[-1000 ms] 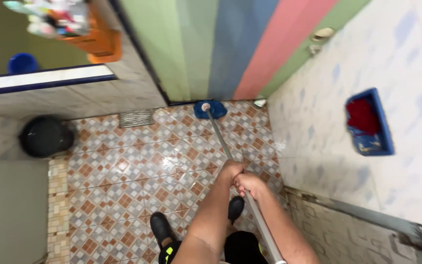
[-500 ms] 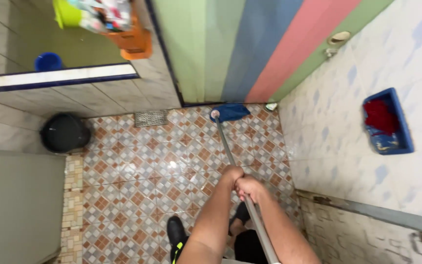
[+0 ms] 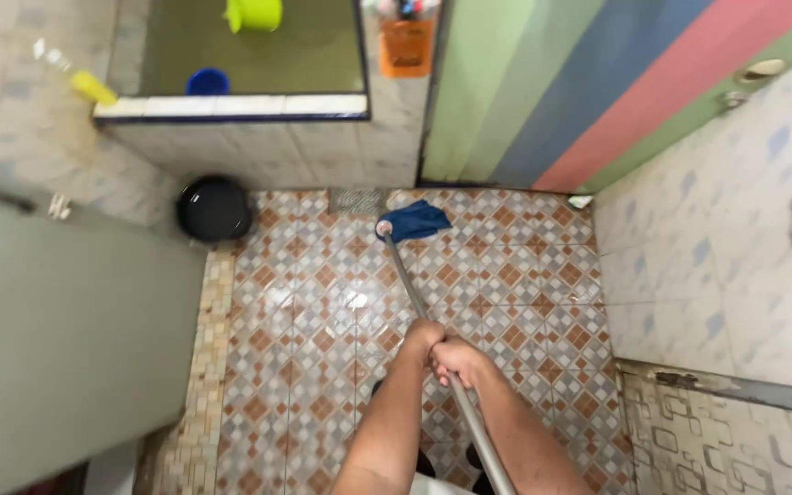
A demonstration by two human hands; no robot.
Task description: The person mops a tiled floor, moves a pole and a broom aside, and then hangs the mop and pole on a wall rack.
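Mop head (image 3: 417, 221) shifted off door base, now mid-floor at 12 o'clock. Your left hand (image 3: 422, 340), right hand (image 3: 456, 359): each grip wrapped tight round mop handle (image 3: 405, 280). Black bucket (image 3: 214, 209) at 10 o'clock.

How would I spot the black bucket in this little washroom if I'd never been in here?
Find the tiled water tank at the far end of the patterned floor. At the foot of its wall, in the left corner beside the grey door, sits the black bucket. It is the only dark, round thing on the floor; the blue mop head lies flat further right.
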